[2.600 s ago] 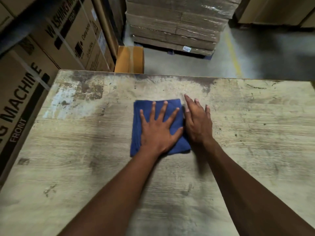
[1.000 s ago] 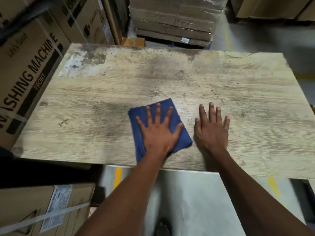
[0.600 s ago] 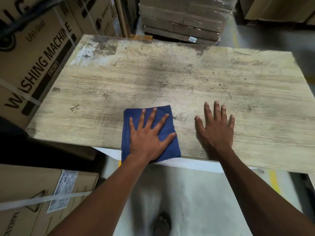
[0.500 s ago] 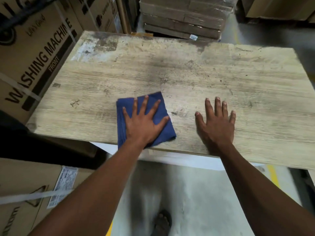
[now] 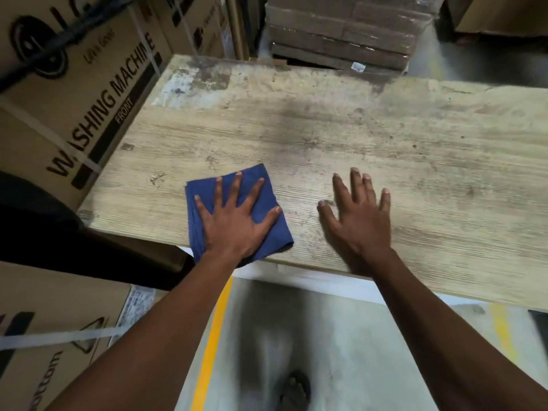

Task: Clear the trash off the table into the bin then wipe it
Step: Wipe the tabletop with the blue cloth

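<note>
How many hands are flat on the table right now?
2: the left hand presses the blue cloth near the front edge; the right hand rests on the bare table beside it.

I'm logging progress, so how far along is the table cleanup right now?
Trash looks cleared: none shows on the table. Wiping is in hand: the left hand presses the blue cloth flat near the front edge, right hand flat beside it. The grimy far side looks left.

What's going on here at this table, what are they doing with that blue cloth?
A person is wiping a worn wooden table. The left hand presses flat with spread fingers on a folded blue cloth near the table's front edge. The right hand rests open on the bare wood beside it. No trash shows on the tabletop. Washing machine boxes stand to the left.
</note>
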